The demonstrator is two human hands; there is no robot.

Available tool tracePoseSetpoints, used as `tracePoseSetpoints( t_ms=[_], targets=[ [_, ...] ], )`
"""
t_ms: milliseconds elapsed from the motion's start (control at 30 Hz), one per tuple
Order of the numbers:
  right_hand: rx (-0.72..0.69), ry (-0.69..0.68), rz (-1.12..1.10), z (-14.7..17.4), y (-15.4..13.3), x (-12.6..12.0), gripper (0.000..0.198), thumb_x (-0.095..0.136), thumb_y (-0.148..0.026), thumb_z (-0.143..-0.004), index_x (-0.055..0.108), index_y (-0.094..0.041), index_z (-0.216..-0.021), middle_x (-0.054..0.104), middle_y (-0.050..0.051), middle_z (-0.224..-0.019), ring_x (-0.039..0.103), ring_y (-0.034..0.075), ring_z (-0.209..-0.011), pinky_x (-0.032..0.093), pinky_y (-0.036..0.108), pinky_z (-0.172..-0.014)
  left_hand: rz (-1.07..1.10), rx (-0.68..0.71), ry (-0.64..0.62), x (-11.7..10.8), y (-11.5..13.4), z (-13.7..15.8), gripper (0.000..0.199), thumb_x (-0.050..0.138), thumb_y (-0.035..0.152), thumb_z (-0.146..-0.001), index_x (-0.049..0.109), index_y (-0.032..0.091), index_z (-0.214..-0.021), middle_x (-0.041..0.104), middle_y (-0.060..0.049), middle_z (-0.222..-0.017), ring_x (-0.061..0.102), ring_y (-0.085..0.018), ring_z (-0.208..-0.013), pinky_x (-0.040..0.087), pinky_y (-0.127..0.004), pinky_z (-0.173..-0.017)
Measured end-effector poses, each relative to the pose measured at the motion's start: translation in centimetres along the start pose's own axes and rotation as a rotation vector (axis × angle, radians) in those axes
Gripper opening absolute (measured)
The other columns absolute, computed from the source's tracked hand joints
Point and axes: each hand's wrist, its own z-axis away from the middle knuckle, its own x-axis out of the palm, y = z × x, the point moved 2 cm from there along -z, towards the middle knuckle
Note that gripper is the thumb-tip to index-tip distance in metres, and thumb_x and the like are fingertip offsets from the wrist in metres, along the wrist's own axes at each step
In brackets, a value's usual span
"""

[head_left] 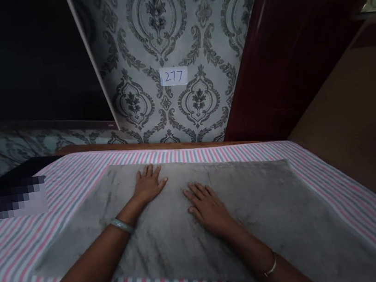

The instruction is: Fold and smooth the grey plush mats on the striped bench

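Note:
A large grey cloth [270, 204] with a soft, plush-looking surface lies spread out before me, with faint creases and darker streaks. My left hand [148, 185] rests flat on its far left part, fingers spread. Near the middle of the cloth, my right hand [208, 207] lies palm down with its fingers stretched out. Neither hand grips anything. Beneath the grey cloth is a striped cloth [60, 205] in pink, white and grey, which covers the table and shows on all sides.
Behind the table stands a wall with patterned wallpaper [159, 37] and a paper label [174, 76] reading 277. A large dark screen [23, 61] is at the upper left. A dark red panel [268, 64] rises at the right. The left table edge holds a blurred-out patch.

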Motion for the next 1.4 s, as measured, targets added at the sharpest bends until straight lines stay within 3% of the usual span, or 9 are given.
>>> tracePoseSetpoints(
  t_ms=[267,433,567,733,833,1000,1167,1300,1400],
  targets=[
    [0.037,0.057,-0.065,0.0,0.5,0.1,0.051,0.046,-0.027,-0.098,0.046,-0.018,-0.149,0.041,0.009,-0.157,0.031,0.022,-0.148,0.019,0.045,-0.122,-0.045,-0.044,0.062,-0.1,0.1,0.3,0.068,0.032,0.055,-0.096,0.039,0.014,-0.151,0.035,-0.022,-0.157,0.028,-0.041,-0.147,0.026,-0.056,-0.114],
    [0.223,0.138,-0.038,-0.2,1.9,-1.2,0.051,0.045,-0.024,-0.097,0.049,-0.012,-0.146,0.039,0.013,-0.158,0.030,0.026,-0.148,0.022,0.045,-0.121,-0.041,-0.002,0.124,-0.1,-0.1,0.4,0.063,0.032,0.050,-0.097,0.046,0.012,-0.145,0.043,-0.022,-0.152,0.034,-0.039,-0.142,0.030,-0.055,-0.111],
    [0.379,0.161,0.004,-0.1,3.3,-1.9,0.057,0.042,-0.028,-0.099,0.038,-0.009,-0.152,0.027,0.015,-0.163,0.020,0.027,-0.152,0.019,0.045,-0.121,-0.015,0.039,0.180,-0.3,0.2,0.6,0.058,0.034,0.048,-0.096,0.057,0.012,-0.135,0.054,-0.022,-0.140,0.043,-0.038,-0.135,0.037,-0.055,-0.106],
    [0.353,0.025,0.005,0.0,3.9,-1.4,0.056,0.041,-0.035,-0.100,0.037,-0.018,-0.153,0.026,0.011,-0.164,0.019,0.025,-0.152,0.013,0.051,-0.121,0.102,0.332,0.075,0.1,2.2,1.6,0.059,0.037,0.050,-0.096,0.047,0.020,-0.146,0.041,-0.015,-0.156,0.033,-0.033,-0.146,0.028,-0.055,-0.117],
    [0.319,0.073,-0.025,-0.1,4.3,-1.4,0.050,0.040,-0.029,-0.100,0.046,-0.020,-0.149,0.035,0.010,-0.160,0.026,0.025,-0.150,0.018,0.051,-0.120,0.156,0.514,-0.004,0.5,3.8,2.5,0.063,0.039,0.054,-0.096,0.039,0.023,-0.151,0.031,-0.012,-0.162,0.026,-0.031,-0.150,0.021,-0.057,-0.120],
    [0.320,0.200,-0.099,-0.3,5.8,-1.4,0.046,0.046,-0.018,-0.095,0.057,-0.017,-0.140,0.051,0.012,-0.150,0.040,0.024,-0.143,0.029,0.044,-0.118,0.200,0.708,-0.028,0.5,5.2,3.5,0.060,0.038,0.051,-0.098,0.036,0.026,-0.153,0.029,-0.010,-0.162,0.023,-0.027,-0.151,0.017,-0.055,-0.122],
    [0.305,0.243,-0.097,-0.3,6.5,-1.3,0.046,0.049,-0.015,-0.091,0.063,-0.016,-0.134,0.056,0.011,-0.146,0.044,0.025,-0.141,0.033,0.044,-0.117,0.189,0.734,-0.016,0.3,5.6,3.7,0.051,0.038,0.044,-0.099,0.045,0.026,-0.147,0.038,-0.010,-0.159,0.030,-0.029,-0.148,0.024,-0.054,-0.119],
    [0.283,0.268,-0.117,-0.3,6.5,-1.6,0.040,0.049,-0.011,-0.089,0.071,-0.016,-0.121,0.064,0.009,-0.137,0.052,0.023,-0.133,0.036,0.039,-0.115,0.213,0.769,0.103,-0.4,6.2,4.1,0.039,0.043,0.036,-0.097,0.060,0.020,-0.128,0.057,-0.014,-0.138,0.049,-0.028,-0.129,0.039,-0.047,-0.107],
    [0.274,0.327,-0.143,-0.3,6.7,-1.8,0.038,0.048,-0.008,-0.087,0.074,-0.017,-0.114,0.070,0.008,-0.126,0.060,0.021,-0.123,0.039,0.036,-0.112,0.249,0.804,0.141,-0.7,6.6,4.3,0.031,0.045,0.032,-0.096,0.062,0.018,-0.117,0.062,-0.013,-0.122,0.054,-0.027,-0.113,0.043,-0.044,-0.096]
  ],
)
